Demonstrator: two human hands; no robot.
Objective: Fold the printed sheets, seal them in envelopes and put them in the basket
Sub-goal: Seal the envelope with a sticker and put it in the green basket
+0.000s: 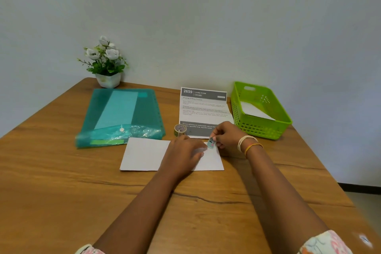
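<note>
A white envelope (144,154) lies flat on the wooden table in front of me. My left hand (183,154) rests flat on its right half, pressing it down. My right hand (224,135) pinches a small patterned piece of tape (211,142) at the envelope's upper right edge. A small roll of decorative tape (180,130) stands just beyond the envelope. A printed sheet (203,109) headed "2659 LIVING ROOM" lies behind it. The green plastic basket (266,128) stands at the right with a white envelope (255,111) inside.
A teal plastic document folder (123,115) lies at the left of the table. A white pot of artificial white flowers (107,66) stands at the back left against the wall. The table's right edge falls away beside the basket.
</note>
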